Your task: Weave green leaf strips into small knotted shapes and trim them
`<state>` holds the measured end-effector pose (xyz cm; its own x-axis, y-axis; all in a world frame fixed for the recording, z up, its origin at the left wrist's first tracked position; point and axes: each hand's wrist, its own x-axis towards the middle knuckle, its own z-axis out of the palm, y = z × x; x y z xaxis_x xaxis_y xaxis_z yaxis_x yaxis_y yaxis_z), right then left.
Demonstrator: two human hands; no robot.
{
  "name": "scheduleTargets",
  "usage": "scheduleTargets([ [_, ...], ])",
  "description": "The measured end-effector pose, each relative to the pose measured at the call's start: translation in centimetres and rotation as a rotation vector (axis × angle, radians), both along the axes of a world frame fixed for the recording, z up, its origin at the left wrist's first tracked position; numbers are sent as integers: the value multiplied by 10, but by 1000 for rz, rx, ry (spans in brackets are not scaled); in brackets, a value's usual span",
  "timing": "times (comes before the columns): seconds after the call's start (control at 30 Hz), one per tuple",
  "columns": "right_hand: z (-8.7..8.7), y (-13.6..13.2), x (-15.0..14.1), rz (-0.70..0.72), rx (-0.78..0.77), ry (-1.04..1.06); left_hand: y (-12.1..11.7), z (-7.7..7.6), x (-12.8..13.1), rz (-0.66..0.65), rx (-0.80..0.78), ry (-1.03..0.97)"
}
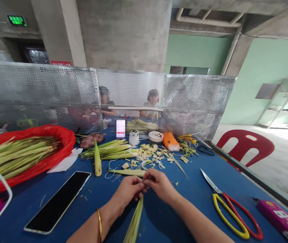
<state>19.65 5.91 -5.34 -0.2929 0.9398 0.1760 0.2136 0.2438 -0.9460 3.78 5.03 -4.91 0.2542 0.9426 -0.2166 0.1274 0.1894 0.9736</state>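
Observation:
A narrow bundle of green leaf strips (135, 221) hangs down towards me from my left hand (127, 190), whose fingers are closed around its upper end. My right hand (160, 185) meets it there, thumb and forefinger pinched together. What lies between those fingertips is hidden. Just beyond both hands, a pale green leaf shoot (126, 172) lies flat beside loose white thread (107, 173). Another pointed shoot (97, 160) is further left, near a pile of leaf shoots (108, 149). Cut pale pieces (150, 153) are scattered behind the hands.
Scissors (220, 192) lie open at right beside a purple box (281, 219). A phone (57, 202) and a red bag (66, 135) of leaves are left. At the back stand a thread spool (134, 137), a tape roll (156, 136), an orange packet (169, 140) and a perforated metal screen (131, 87); people sit behind it.

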Motion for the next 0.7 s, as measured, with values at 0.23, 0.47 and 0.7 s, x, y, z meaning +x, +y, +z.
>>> scheduleTargets([
  [0.23,-4,1,-2,0,-70,48,1,-2,0,-27,6,-6],
  [0.47,-6,3,-6,-72,-267,223,0,1,1,36,-6,-27],
  [0.7,-1,-3,-6,-85,-349,375,0,-1,2,73,-20,-46],
])
